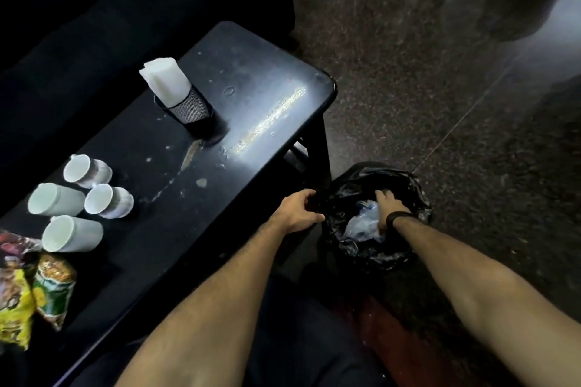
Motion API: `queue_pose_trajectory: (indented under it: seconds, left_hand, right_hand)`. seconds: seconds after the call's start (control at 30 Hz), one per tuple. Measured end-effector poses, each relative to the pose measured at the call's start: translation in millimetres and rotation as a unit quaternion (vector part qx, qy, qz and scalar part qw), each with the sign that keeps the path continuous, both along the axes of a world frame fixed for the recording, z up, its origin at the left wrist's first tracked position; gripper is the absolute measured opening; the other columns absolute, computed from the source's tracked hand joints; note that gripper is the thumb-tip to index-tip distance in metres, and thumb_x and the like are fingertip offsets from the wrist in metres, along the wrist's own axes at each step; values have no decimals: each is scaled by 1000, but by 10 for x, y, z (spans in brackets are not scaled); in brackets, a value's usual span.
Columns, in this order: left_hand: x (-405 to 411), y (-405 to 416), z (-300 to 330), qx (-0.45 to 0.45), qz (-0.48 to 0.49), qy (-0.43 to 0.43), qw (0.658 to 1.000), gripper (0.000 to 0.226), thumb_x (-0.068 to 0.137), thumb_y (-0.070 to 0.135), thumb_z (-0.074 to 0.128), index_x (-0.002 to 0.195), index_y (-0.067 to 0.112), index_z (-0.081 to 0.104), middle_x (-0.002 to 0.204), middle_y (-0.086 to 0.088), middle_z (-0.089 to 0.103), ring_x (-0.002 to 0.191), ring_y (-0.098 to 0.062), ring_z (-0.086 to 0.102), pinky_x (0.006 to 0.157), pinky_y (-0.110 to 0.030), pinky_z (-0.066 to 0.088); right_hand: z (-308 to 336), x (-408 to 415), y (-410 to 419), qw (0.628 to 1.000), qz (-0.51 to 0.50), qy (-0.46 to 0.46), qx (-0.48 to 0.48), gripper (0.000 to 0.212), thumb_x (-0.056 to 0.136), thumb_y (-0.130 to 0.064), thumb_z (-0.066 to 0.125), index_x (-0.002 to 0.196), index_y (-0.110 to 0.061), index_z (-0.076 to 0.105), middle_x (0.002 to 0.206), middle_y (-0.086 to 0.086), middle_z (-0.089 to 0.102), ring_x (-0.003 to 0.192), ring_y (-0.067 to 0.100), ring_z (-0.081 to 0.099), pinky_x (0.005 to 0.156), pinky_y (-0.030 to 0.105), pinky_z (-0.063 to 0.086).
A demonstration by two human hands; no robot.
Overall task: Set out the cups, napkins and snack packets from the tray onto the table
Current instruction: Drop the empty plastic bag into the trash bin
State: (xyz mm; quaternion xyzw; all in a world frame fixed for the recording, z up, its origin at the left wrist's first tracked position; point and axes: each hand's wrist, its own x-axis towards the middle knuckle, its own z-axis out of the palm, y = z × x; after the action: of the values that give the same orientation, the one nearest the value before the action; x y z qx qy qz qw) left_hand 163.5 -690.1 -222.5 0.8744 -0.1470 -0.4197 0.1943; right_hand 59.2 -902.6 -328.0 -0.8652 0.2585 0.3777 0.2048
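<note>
Several white cups (73, 234) stand on the black table (251, 72) at its left, two of them mugs with handles. White napkins (165, 78) stick up from a black mesh holder (191, 108) near the middle. Snack packets (53, 289), yellow and green, lie at the near left edge. My left hand (297, 209) grips the rim of a black bin liner (418, 198) beside the table. My right hand (388, 207) reaches down inside the bin, fingers spread on clear plastic waste (360, 225).
The bin stands on the speckled dark floor (440, 88) just right of the table's leg (320, 148). Crumbs and stains dot the tabletop. A dark sofa (94, 9) runs behind the table. My dark-trousered legs fill the bottom middle.
</note>
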Motion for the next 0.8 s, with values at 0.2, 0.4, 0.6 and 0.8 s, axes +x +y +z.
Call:
queue_pose_trajectory:
  seconds: [0.2,0.4,0.6,0.8]
  left_hand:
    - [87,-76,134,-6,-3,-20,1000,77,81,34,76,148,25,39,146,-7,49,134,-20,47,109,-30,39]
    - [121,-164,157,-26,-30,-61,997,75,80,38,76,146,26,42,144,-5,51,133,-18,48,110,-30,39]
    - [89,-49,-48,-21,-61,-60,996,76,79,41,75,146,25,42,143,-4,52,133,-18,48,109,-31,40]
    - [175,34,-199,-10,-42,-50,998,74,80,40,75,145,26,44,141,-5,53,131,-18,49,105,-27,40]
  right_hand:
    - [29,29,-54,995,23,-85,-52,48,90,-2,52,136,-5,39,139,21,40,122,40,51,97,45,48]
    - [-13,-48,63,987,-7,-137,-80,34,93,-2,39,125,-7,49,121,22,58,111,39,60,88,43,51]
    - [-324,-238,337,995,-27,36,86,55,97,-26,53,144,-5,34,145,21,44,131,35,47,100,35,42]
    - [-342,-153,418,989,48,-138,3,31,93,-12,47,123,-6,50,123,17,57,114,34,55,90,41,48]
